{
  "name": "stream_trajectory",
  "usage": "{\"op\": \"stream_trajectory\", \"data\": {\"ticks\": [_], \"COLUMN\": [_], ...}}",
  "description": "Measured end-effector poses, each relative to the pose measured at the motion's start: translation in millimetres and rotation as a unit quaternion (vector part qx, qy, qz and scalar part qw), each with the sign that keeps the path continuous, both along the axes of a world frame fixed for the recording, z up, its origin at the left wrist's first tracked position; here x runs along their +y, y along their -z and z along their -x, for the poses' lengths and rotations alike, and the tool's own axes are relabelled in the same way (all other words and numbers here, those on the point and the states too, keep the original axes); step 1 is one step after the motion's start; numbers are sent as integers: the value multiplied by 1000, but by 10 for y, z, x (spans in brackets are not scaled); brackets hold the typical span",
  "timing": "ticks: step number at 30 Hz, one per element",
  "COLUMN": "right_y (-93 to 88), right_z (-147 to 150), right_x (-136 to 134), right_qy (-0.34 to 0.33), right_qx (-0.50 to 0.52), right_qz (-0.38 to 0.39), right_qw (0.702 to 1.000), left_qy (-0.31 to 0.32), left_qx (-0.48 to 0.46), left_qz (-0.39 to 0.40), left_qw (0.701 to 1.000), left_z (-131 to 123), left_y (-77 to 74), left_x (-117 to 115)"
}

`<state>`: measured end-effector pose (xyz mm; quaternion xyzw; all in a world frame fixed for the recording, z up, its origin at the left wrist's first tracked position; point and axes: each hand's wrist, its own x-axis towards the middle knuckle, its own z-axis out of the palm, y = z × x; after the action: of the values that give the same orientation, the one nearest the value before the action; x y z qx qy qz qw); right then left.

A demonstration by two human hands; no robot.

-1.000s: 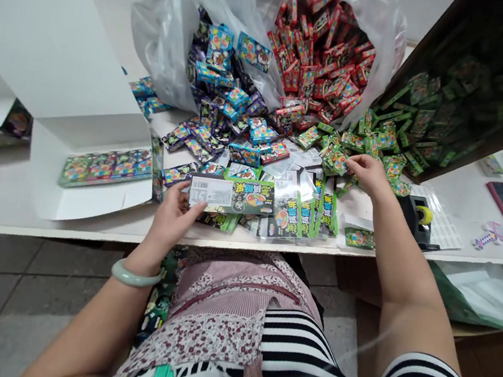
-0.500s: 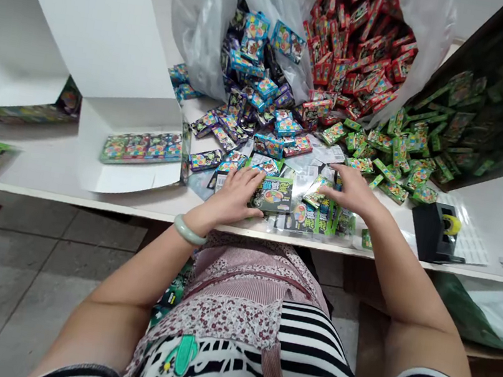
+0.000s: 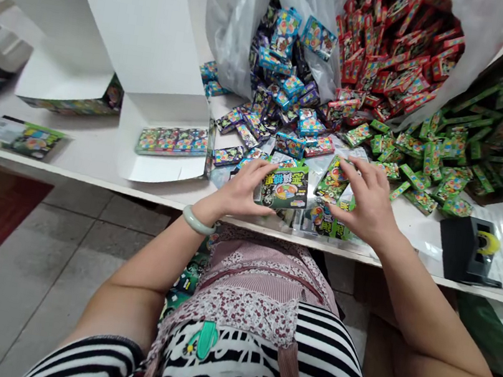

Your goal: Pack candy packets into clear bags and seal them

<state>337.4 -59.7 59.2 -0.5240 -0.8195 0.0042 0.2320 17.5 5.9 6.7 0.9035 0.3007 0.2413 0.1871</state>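
Observation:
My left hand (image 3: 246,191), with a pale green bangle at its wrist, grips the left end of a flat black-and-green printed packet (image 3: 287,189). Its fingers lie along the top and its thumb along the lower edge. Just to the right, my right hand (image 3: 367,199) holds a small green candy box (image 3: 334,177) between fingers and thumb, tilted over the table. Beneath the hands lie more flat printed packets (image 3: 322,219), partly covered. Blue and purple candy boxes (image 3: 291,144) lie right behind the left hand, and loose green ones (image 3: 426,158) spread behind the right.
A clear bag of red boxes (image 3: 395,52) stands at the back. Left of me is an open white carton (image 3: 168,110) with a row of small boxes inside. Another printed packet (image 3: 20,136) lies further left. A black tape dispenser (image 3: 462,248) stands right, near the table edge.
The view has swung left. My right hand has taken hold of the small green candy box and raised it. My left hand has closed on the packet, which is now tipped up.

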Motion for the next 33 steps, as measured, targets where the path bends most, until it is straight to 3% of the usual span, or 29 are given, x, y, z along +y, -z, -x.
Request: {"op": "stream_trajectory", "data": {"ticks": [4, 8, 10, 18, 23, 33], "right_y": [-75, -270, -328, -147, -171, -220], "right_z": [49, -8, 13, 161, 95, 37], "right_x": [-40, -70, -79, -102, -71, 100], "right_qy": [-35, 6, -11, -100, -174, -196], "right_qx": [-51, -42, -49, -101, -119, -101], "right_qz": [9, -23, -12, 74, 134, 193], "right_qw": [998, 999, 999, 987, 968, 956], "left_qy": [-5, -9, -11, -7, 7, 59], "left_qx": [16, 32, 30, 22, 42, 23], "left_qz": [-39, -67, -67, -101, -90, 4], "left_qw": [999, 997, 997, 995, 995, 998], "left_z": [32, 56, 44, 54, 88, 7], "left_y": [32, 64, 78, 100, 116, 67], "left_x": [-28, -49, -59, -89, -87, -121]}}
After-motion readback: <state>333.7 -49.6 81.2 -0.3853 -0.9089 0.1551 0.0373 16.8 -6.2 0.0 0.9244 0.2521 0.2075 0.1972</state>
